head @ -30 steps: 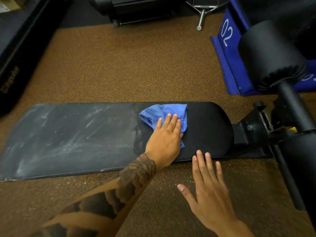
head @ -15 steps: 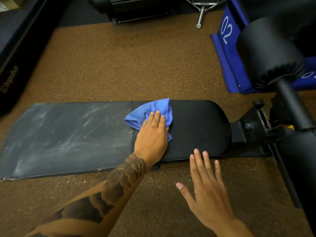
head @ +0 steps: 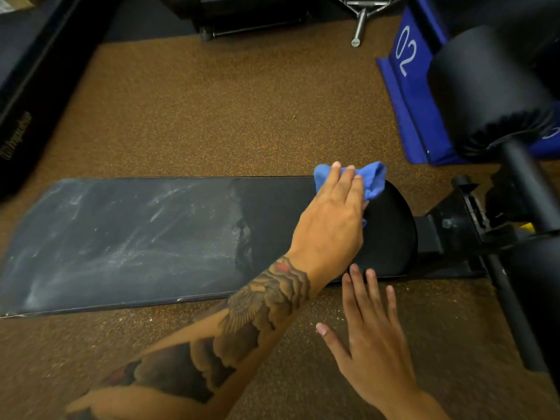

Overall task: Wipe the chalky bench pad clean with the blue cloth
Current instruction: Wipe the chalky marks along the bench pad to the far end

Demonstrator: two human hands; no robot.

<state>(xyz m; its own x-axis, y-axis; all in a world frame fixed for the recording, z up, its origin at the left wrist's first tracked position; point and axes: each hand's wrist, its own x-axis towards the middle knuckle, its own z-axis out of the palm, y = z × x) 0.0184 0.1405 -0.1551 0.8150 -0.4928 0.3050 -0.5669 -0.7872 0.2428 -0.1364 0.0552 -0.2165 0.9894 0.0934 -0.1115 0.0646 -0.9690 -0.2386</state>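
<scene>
The long black bench pad [head: 136,237] lies across the brown floor. Its left two thirds carry white chalk smears; its rounded right end is dark and clean. My left hand [head: 330,225] presses the bunched blue cloth [head: 371,180] onto the pad's far right corner, with part of the cloth hidden under my fingers. My right hand [head: 372,344] hovers open over the floor, its fingertips at the pad's near edge.
The bench's black frame and bracket [head: 454,225] join the pad on the right, with a thick black roller pad [head: 491,92] above. A blue mat marked 02 [head: 409,86] lies at the back right. Dark equipment [head: 242,10] lines the back and left.
My left hand has swept the blue cloth from the pad's middle to its far right corner. My right hand has stayed near the pad's near edge.
</scene>
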